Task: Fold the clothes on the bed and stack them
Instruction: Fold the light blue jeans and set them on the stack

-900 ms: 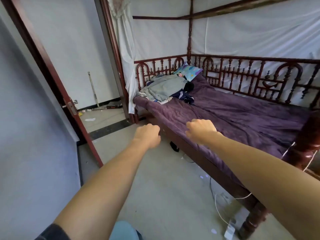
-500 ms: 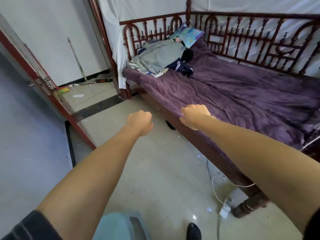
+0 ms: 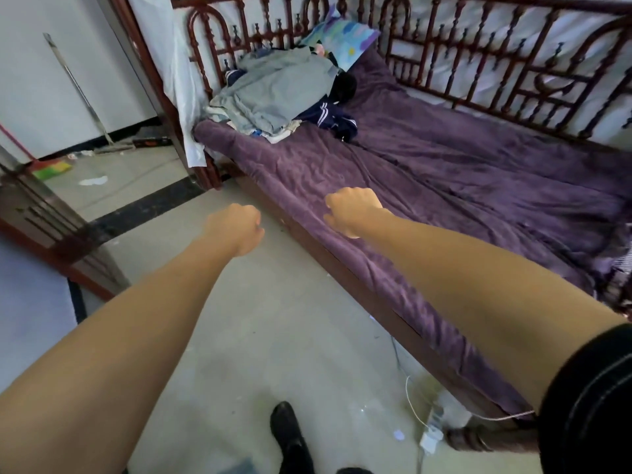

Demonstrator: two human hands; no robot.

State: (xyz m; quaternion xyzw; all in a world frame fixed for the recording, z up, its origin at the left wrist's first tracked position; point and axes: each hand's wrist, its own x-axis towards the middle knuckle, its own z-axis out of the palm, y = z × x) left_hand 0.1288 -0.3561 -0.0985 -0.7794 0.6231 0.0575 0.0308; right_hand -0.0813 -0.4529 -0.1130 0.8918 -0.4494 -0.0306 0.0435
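Clothes (image 3: 280,92) heaped unfolded at far corner of bed (image 3: 461,172), well out of reach; left hand (image 3: 234,227), right hand (image 3: 352,210) clenched, empty, stretched forward, probably ready for first pick.

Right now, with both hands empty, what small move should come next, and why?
Probably step closer and reach for the clothes pile: it lies unfolded beyond both fists, the left hand over the floor, the right hand over the purple blanket, both holding nothing.

single wide-angle view from the head, tilted forward and down, taken standing close beside the bed (image 3: 444,186); near edge crossing diagonally, floor (image 3: 273,336) underfoot, clothes pile (image 3: 280,87) far off at upper left.
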